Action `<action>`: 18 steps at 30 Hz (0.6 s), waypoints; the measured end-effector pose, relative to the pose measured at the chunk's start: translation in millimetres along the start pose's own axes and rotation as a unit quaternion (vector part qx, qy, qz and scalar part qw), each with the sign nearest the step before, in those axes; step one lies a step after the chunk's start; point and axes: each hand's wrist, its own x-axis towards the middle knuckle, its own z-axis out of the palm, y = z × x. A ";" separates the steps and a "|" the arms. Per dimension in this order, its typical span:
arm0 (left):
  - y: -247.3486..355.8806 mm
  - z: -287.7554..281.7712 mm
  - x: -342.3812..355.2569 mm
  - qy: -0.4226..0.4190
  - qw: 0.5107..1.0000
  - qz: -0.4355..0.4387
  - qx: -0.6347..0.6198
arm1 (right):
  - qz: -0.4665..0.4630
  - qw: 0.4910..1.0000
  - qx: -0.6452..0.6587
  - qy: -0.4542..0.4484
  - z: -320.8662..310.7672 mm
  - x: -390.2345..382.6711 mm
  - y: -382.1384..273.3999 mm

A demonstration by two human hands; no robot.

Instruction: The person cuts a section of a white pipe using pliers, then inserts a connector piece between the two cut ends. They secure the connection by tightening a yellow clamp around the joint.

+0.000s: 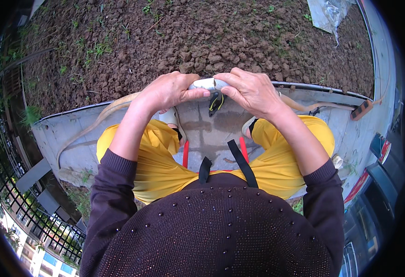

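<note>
Tubing (204,84) shows only as a short stretch between the two hands, since each end of that stretch runs out of sight under the grip. The left hand (169,91) and the right hand (251,93) both have their fingers clamped on it, thumbs along the near side; the fingertips on the far side and underneath are mostly hidden. A beige hose (108,110) curves away at the left and another hose length (299,106) runs off to the right, but hands, forearms and legs cover the places where either might join the held piece, so I cannot tell whether they are one.

What shows of the tubing is whitish grey, rounded and glossy in the light, with a small brownish mark or gap beside the right thumb, too small to make out. It is held above the paving (202,150), near the edge of the soil bed (198,41). Just below the right thumb is a black-and-yellow object (216,105), partly covered, its kind unclear. At the upper right, a plastic sheet (329,16) is cut off by the dark rim.
</note>
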 end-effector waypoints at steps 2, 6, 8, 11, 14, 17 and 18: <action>1.4 -1.3 0.1 -0.008 1.000 0.005 0.014 | 0.031 0.999 0.044 0.003 8.0 1.8 1.2; 1.7 2.4 -2.4 0.020 0.999 0.034 0.011 | 0.099 0.979 0.161 -0.078 3.3 6.4 4.4; 5.8 1.9 -2.6 0.012 1.000 0.024 0.014 | 0.161 0.947 0.223 -0.167 -7.7 12.0 3.6; 4.9 3.6 -1.2 0.012 0.999 0.031 0.024 | 0.162 0.930 0.285 -0.169 -0.7 13.2 10.9; -3.0 9.8 1.3 0.054 0.996 0.070 0.033 | 0.161 0.926 0.306 -0.152 7.0 12.8 14.8; -3.2 9.3 1.8 0.054 0.995 0.071 0.042 | 0.174 0.929 0.295 -0.141 7.6 13.2 11.2; -1.1 7.9 1.6 0.041 0.996 0.056 0.048 | 0.180 0.930 0.288 -0.138 6.7 13.4 8.5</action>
